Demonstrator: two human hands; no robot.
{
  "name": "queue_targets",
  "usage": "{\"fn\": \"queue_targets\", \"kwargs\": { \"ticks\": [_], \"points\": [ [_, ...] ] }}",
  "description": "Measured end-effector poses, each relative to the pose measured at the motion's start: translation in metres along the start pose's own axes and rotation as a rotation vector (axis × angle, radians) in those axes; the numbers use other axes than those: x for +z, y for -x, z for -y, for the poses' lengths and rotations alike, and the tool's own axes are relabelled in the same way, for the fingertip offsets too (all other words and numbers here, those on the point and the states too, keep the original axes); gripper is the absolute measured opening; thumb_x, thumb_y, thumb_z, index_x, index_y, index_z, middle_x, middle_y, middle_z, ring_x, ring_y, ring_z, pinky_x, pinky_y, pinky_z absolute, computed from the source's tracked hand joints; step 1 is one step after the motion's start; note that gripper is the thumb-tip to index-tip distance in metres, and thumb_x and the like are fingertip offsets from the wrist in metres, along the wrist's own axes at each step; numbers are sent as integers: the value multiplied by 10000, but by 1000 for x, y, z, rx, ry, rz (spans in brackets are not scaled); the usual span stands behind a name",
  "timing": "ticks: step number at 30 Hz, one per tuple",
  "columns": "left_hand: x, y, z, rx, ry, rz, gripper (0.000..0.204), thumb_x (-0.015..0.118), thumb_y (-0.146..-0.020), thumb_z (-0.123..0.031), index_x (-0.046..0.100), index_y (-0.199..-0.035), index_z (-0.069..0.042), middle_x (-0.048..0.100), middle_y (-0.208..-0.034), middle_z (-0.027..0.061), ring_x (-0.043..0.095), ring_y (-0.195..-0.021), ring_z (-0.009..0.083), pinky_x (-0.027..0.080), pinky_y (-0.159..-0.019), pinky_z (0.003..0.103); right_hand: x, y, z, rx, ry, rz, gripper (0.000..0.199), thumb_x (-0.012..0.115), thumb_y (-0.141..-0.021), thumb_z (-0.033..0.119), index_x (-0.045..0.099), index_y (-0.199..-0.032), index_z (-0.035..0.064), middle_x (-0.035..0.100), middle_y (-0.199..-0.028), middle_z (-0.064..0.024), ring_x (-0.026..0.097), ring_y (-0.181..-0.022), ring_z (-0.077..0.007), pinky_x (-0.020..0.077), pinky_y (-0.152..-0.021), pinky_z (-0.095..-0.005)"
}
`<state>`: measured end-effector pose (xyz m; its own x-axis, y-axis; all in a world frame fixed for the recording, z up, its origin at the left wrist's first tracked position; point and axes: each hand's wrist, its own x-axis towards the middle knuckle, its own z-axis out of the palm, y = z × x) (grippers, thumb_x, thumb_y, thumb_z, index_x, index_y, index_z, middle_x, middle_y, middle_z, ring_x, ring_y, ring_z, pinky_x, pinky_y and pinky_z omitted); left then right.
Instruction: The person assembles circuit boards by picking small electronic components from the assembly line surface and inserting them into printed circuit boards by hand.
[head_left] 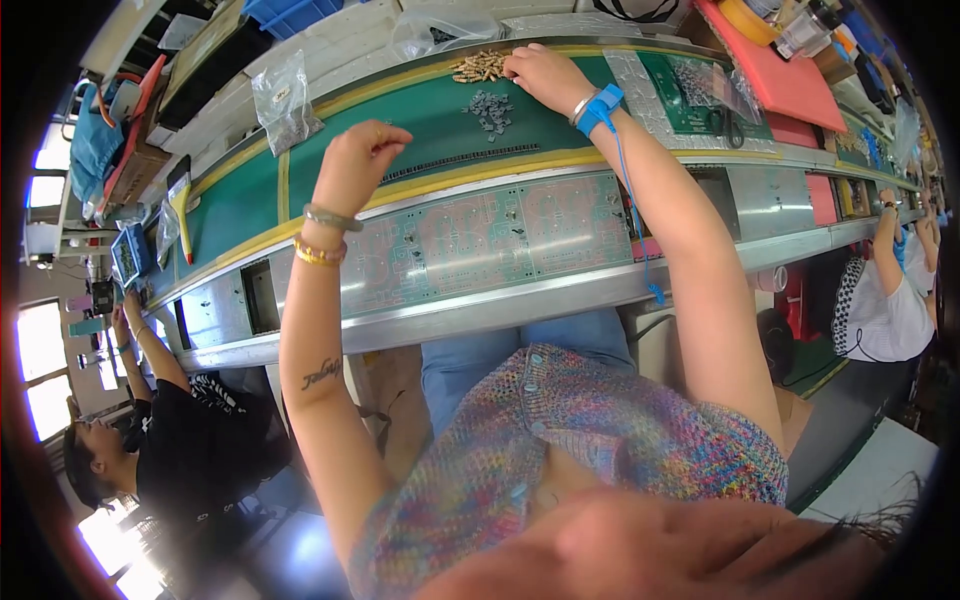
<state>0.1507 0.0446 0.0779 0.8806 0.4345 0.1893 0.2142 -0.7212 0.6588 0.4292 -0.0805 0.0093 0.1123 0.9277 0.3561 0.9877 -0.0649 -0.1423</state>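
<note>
Behind the grey pile (488,112) my right hand (547,76) touches slim tan parts (478,68), its grip I can't tell

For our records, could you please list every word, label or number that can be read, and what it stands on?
Clear bag: label writing, too small to read.
Circuit boards: printing too small to read.
Left forearm: dark lettering, not copied here.
Black shirt: white print, blurred.
</note>
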Motion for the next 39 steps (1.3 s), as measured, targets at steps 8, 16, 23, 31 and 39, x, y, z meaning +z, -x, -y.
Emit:
{"fn": "queue_targets", "kwargs": {
  "ticks": [8,16,23,31,39],
  "points": [
    [46,51,-49,-43,170,139,123,656,-772,-56,692,-889,-46,668,-860,87,650,-719,216,519,-675,287,-23,32,23,-52,264,47,93,564,-762,70,610,-839,47,595,-849,-101,612,-839,-273,513,-714,-379],
    [112,68,-85,15,324,261,97,631,-779,-63,691,-855,-54,666,-859,95,662,-749,239,527,-676,313,-94,110,58,145,-394,-231,167,559,-818,18,610,-971,61,561,-848,-47,581,-698,-169,481,-639,-256],
    [162,63,-111,91,276,215,83,632,-747,-43,683,-810,-58,659,-825,76,645,-709,233,523,-654,324,-58,166,26,360,-549,-311,172,562,-834,29,609,-999,33,566,-874,-47,584,-740,-138,495,-679,-245],
    [178,60,-119,56,182,170,63,661,-722,-59,682,-779,-74,664,-772,70,636,-696,212,514,-634,316,-68,158,27,314,-566,-423,121,582,-810,73,585,-930,52,563,-827,-135,580,-726,-287,467,-633,-337],
    [179,59,-121,128,30,160,57,664,-701,-62,674,-755,-75,665,-757,58,623,-733,229,510,-652,331,-66,160,25,349,-607,-420,124,585,-795,58,581,-918,42,545,-779,-111,564,-665,-255,452,-587,-329]
  ]
}}
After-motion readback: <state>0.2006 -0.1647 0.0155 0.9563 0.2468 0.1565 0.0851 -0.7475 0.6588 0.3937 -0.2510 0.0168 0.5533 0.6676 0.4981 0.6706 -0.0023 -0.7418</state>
